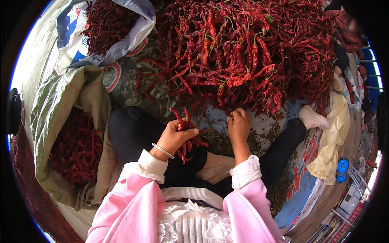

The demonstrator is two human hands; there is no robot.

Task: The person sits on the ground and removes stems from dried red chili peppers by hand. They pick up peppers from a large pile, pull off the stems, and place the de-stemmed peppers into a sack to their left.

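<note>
My left hand (176, 133), with a bangle at the wrist, is closed around a small bunch of dried red chili peppers (186, 152). Their ends stick out above and below my fist. At the near edge of a large heap of dried red chili peppers (237, 54) is my right hand (239, 126). Its fingers are curled and the fingertips meet the heap; whether they pinch a pepper is hidden. Many peppers in the heap still bear pale stems. Loose stems and debris (218, 141) lie on the ground sheet between my hands and the heap.
Left of my knee stands an open woven sack (68, 88) with red peppers inside. Behind it, a white-and-blue woven bag (133, 39) also holds peppers. A yellowish sack (329, 136) lies at right, near blue round objects (342, 166). Another person's patterned sleeve (346, 27) shows at upper right.
</note>
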